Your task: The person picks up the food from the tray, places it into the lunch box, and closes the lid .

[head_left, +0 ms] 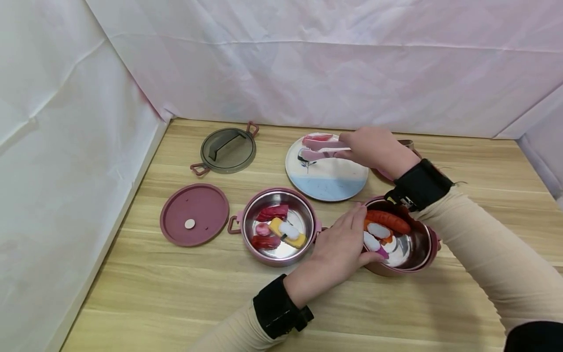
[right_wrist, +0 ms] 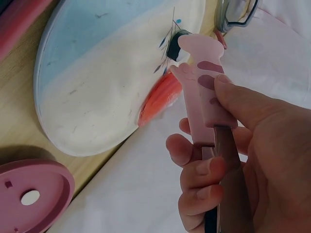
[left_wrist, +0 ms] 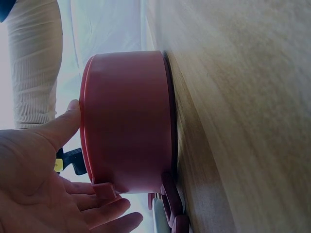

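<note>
Tongs (right_wrist: pixel 221 109), pink-ended, pinched by your right hand (head_left: pixel 376 149), fingers curled, thumb on top. Arms slightly apart, tips over far side of the plate (head_left: pixel 330 188). Red piece (head_left: pixel 323 137) lies there beside the tips; dark piece (right_wrist: pixel 174 48) is right at them, can't tell if it's gripped. Your left hand (head_left: pixel 338 247): fingers extended, thumb spread onto the rim of the deep pot (left_wrist: pixel 129 121), which holds a sausage-shaped piece (head_left: pixel 389 221). Shallow pot (head_left: pixel 280 263) just left of that hand has red and yellow pieces; maroon disc (head_left: pixel 202 203) further left, dark lid (head_left: pixel 237 159) behind.
</note>
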### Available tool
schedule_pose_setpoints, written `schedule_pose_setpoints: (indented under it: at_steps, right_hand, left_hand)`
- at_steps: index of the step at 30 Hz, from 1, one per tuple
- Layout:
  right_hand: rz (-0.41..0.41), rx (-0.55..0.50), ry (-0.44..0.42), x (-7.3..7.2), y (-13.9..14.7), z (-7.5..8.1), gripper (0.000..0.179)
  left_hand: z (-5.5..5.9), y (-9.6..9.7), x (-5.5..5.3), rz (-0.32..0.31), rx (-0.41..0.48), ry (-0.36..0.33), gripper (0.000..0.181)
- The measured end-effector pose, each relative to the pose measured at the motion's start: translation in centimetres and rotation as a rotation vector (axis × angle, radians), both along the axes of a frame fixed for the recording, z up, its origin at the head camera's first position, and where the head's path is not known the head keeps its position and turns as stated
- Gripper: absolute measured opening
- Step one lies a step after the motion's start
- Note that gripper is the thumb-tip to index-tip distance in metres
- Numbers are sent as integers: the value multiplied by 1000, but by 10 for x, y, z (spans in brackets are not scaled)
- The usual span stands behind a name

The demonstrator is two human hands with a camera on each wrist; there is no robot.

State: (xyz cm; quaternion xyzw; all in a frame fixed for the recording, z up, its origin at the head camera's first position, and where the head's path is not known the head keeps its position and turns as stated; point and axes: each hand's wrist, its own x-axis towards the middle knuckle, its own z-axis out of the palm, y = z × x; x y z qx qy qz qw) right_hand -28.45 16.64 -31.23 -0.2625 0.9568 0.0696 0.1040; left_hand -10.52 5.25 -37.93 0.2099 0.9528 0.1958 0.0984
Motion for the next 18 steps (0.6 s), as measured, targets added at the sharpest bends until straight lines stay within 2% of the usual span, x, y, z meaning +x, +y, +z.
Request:
schedule_pose_setpoints:
  at_steps: [6, 18]
  right_hand:
    - [1, -8, -5, 0, -2, -4, 36]
    - [40, -57, 116, 8, 0, -8, 27]
  left_hand:
    - [1, 1, 0, 2, -8, -7, 93]
    - [1, 1, 0, 3, -7, -19, 92]
